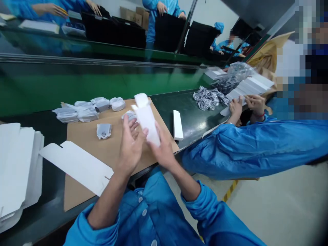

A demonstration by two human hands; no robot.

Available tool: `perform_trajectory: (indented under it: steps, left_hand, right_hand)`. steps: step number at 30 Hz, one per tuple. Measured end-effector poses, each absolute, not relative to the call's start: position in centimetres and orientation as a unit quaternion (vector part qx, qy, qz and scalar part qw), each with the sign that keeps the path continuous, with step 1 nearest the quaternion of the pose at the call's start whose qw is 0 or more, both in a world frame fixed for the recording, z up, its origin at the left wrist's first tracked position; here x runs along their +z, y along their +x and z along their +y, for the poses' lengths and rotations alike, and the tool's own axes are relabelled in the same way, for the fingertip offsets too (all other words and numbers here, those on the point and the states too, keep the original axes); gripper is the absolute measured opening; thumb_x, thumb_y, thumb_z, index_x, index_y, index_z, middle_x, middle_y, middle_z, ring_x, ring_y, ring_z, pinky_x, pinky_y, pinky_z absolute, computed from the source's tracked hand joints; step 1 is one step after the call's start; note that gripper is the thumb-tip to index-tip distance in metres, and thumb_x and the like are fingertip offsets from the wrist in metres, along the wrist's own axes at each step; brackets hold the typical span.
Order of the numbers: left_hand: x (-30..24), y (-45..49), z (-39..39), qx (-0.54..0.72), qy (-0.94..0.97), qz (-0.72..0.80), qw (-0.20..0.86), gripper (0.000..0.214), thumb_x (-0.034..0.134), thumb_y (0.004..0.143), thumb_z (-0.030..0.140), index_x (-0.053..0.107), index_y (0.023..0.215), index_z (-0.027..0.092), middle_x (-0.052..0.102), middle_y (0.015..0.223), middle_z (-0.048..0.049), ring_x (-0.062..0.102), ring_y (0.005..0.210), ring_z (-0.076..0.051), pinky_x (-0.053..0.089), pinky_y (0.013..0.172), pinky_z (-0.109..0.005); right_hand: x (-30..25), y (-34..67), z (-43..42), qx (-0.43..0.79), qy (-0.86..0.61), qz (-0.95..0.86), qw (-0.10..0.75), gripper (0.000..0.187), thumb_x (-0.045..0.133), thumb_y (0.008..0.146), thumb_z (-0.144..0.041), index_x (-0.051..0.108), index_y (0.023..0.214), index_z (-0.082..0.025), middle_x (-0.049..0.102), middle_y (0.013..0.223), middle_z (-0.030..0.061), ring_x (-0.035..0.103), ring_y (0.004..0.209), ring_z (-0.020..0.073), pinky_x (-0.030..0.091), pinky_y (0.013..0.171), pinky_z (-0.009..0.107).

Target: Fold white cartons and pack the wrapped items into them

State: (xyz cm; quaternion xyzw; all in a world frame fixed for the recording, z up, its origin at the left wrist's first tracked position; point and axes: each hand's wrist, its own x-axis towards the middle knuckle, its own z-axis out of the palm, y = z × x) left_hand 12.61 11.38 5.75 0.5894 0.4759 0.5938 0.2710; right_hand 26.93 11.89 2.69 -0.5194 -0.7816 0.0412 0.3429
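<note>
My right hand (163,147) grips the lower end of a narrow white carton (149,123), which is tilted over the cardboard sheet (115,148). The carton's top flap stands open. Beside it, my left hand (132,147) has its fingers apart, with the thumb at the carton's edge. Behind the left fingertips is a small wrapped packet (130,115), partly hidden. Another wrapped packet (104,131) with a printed mark lies on the cardboard. A flattened white carton (77,165) rests near my left forearm.
Several wrapped packets (87,111) line the cardboard's back edge. Flat cartons (15,167) are stacked at left. A narrow white box (177,125) lies right of the cardboard. A co-worker's hands (238,107) handle white cartons beyond a pile of small plastic bags (208,97).
</note>
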Motion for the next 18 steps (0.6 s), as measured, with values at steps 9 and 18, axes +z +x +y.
perform_trajectory:
  steps: [9, 18]
  left_hand:
    - [-1.7, 2.6, 2.0, 0.248, 0.712, 0.655, -0.040, 0.059, 0.059, 0.088, 0.044, 0.047, 0.141, 0.020, 0.048, 0.144, -0.0220, 0.040, 0.137, -0.045, 0.040, 0.101, -0.066]
    - [-3.3, 3.7, -2.3, 0.141, 0.768, 0.624, -0.024, 0.090, 0.068, 0.072, 0.063, 0.042, 0.145, 0.018, 0.033, 0.155, -0.0195, 0.031, 0.143, -0.041, 0.037, 0.110, -0.060]
  right_hand:
    - [2.1, 36.9, 16.5, -0.193, -0.659, -0.721, 0.095, 0.053, 0.054, 0.090, -0.027, 0.048, 0.134, 0.002, 0.048, 0.138, 0.0299, 0.043, 0.128, 0.0422, 0.035, 0.103, 0.059]
    - [4.8, 34.9, 17.9, -0.060, -0.650, -0.721, 0.232, 0.056, 0.041, 0.095, -0.035, 0.041, 0.139, 0.000, 0.045, 0.139, 0.0315, 0.046, 0.124, 0.0401, 0.037, 0.100, 0.057]
